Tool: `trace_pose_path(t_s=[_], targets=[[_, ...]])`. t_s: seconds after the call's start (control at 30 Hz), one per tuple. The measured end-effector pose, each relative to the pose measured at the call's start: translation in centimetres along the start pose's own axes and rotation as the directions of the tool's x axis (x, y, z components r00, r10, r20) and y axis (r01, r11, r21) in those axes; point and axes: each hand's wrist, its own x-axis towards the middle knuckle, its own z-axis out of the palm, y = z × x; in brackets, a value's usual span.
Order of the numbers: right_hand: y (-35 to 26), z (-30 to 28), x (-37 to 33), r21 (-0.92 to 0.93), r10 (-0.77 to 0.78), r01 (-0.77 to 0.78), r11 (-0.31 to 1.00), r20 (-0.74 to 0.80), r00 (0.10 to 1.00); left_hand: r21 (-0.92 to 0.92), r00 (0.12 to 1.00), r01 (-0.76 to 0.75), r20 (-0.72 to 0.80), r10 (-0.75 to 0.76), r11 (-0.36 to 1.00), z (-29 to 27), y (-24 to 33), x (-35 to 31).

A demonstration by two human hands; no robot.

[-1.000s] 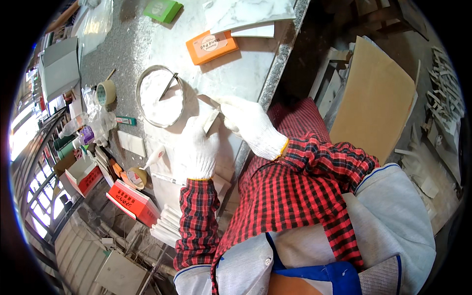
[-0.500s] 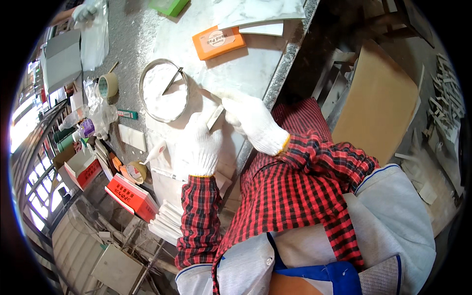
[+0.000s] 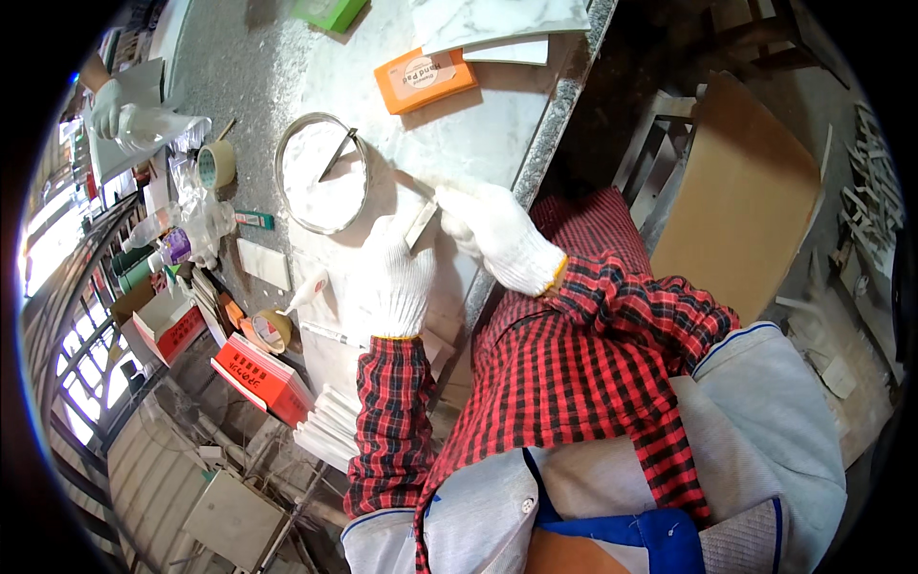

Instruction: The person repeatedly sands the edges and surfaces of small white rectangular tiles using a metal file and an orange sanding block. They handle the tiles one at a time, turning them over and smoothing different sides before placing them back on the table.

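My left hand, in a white knit glove, is closed on a small pale flat strip, which sticks up past the fingers. Just to its right, my right hand, gloved likewise, has its fingers closed round a thin, dark, flat blade-like tool; most of it is hidden by the glove. The two hands nearly meet over the table's near edge. Beyond them stands a round metal tin of white paste, with a dark flat spreader lying across its rim.
An orange box and marble-patterned slabs lie at the far side. Tape, a white tile, a small nozzle bottle and red boxes are at left. A co-worker's gloved hand holds clear plastic at far left.
The co-worker's hand has moved down and left with the clear plastic. My own hands keep almost the same pose, still close together; the view has shifted slightly.
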Motion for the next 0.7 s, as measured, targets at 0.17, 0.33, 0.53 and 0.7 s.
trace_pose_path(t_s=[0.17, 0.33, 0.53, 0.7], targets=[[-0.1, 0.6, 0.0, -0.025, -0.029, 0.028, 0.999, -0.023, 0.999, 0.012, 0.999, -0.03, -0.017, 0.03, 0.999, 0.6, -0.8, 0.1], [-0.3, 0.4, -0.7, -0.035, -0.065, 0.066, 0.997, 0.029, 0.997, 0.025, 0.999, -0.053, -0.007, 0.053, 0.998, 0.6, -1.1, 0.3], [-0.8, -0.4, -1.1, -0.104, -0.039, 0.047, 0.993, 0.08, 0.996, 0.03, 0.999, -0.051, 0.007, 0.051, 0.998, 0.5, -1.1, 0.3], [-1.1, -0.6, -0.9, -0.136, -0.036, 0.051, 0.989, 0.111, 0.993, 0.018, 0.999, -0.032, 0.036, 0.031, 0.999, 0.6, -1.5, 0.4]])
